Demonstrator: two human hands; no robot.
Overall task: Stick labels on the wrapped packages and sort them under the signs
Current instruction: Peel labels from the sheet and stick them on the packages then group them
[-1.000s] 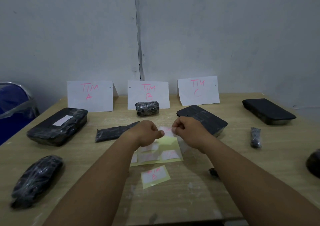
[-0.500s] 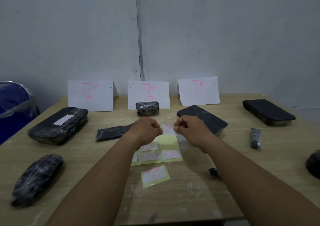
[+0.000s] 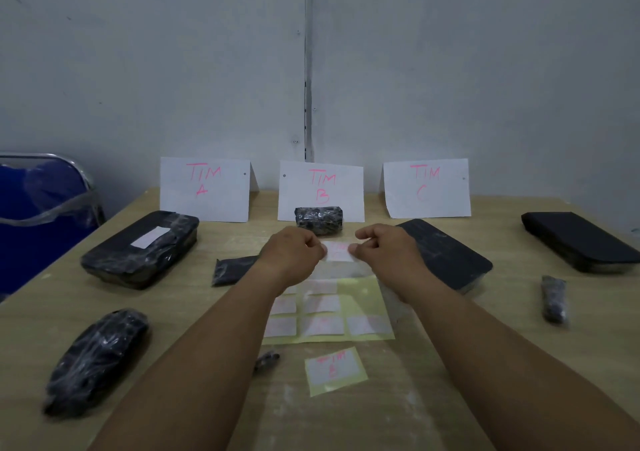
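1. Moved since the earlier frames: left hand [image 3: 292, 255] and right hand [image 3: 382, 253], carried slightly up and away from the body with the label [image 3: 338, 251] between them.
2. Left hand: thumb and forefinger pinched the label's left end; other fingers curled into the palm.
3. Right hand: thumb and forefinger pinched the label's right end; other fingers curled.
4. Label: 1 white rectangle with faint pink writing, held in the air above the table [image 3: 519, 346], just in front of the small package [image 3: 318, 219].
5. Small package: black, wrapped, set directly below the TIM B sign [image 3: 320, 187].
6. Label sheet [image 3: 363, 294]: yellow backing, flat on the table under the wrists, carrying several white labels; the left forearm hid part, so the count could not be told.
7. Cut label [image 3: 335, 369]: 1 white piece on yellow backing, marked TIM B in pink, lying nearer the body than the label sheet.
8. Signs: 3 white cards along the far table edge, with the TIM A sign [image 3: 205, 189] at left and the TIM C sign [image 3: 426, 187] at right.
9. Large package [image 3: 142, 248]: black, wrapped, 1 white label on top, in front of the TIM A sign.
10. Flat package [image 3: 446, 256]: black, in front of the TIM C sign, partly behind the right hand.
11. Further black packages: thin packet [image 3: 232, 270] beside the left wrist; oval package [image 3: 97, 360] at near left; tray package [image 3: 581, 242] at far right; slim package [image 3: 554, 298] near it.
12. Blue chair [image 3: 41, 208]: beside the table's left edge.
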